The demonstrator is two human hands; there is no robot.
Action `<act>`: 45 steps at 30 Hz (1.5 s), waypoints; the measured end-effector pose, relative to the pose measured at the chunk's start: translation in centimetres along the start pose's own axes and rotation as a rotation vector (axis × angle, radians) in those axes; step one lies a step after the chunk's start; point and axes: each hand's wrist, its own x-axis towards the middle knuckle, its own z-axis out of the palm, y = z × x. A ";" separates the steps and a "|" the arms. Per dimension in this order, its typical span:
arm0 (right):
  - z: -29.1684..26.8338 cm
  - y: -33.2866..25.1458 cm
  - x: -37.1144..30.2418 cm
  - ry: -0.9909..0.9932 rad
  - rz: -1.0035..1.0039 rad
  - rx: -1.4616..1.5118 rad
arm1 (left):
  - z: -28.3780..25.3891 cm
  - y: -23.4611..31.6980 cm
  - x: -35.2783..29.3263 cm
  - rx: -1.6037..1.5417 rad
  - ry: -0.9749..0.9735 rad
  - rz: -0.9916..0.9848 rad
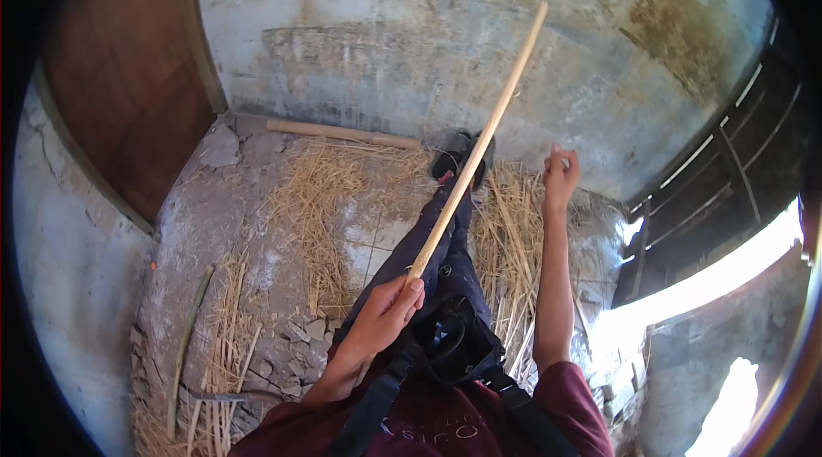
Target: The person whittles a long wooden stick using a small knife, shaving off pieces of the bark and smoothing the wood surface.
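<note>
My left hand [387,311] is closed round the lower end of a long, pale, peeled wooden or bamboo stick [484,145]. The stick slants up and away to the right, crossing over my legs and shoes, with its far end in front of the wall. My right hand [561,168] is held out to the right, apart from the stick. Its fingers are curled in toward the thumb; whether anything small sits between them is too fine to make out.
Dry straw [312,217] and shavings lie over the dirty floor. A thick bamboo pole [342,133] rests along the stained wall [377,38]. At left are a brown door [120,55], a greenish stick [190,346] and a dark curved tool [231,395]. Dark slatted boards [719,166] stand at right.
</note>
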 end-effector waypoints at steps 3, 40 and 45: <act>0.5 -2.0 -4.6 -0.114 0.222 0.023 | -0.8 -0.9 0.9 -0.064 -0.057 -0.039; 6.8 -13.5 -15.7 -0.634 -0.457 -0.479 | 0.7 -0.3 0.3 0.516 0.223 0.227; 7.3 -13.0 -10.7 -0.543 -0.460 -0.355 | 1.3 -0.2 0.0 0.527 0.273 0.254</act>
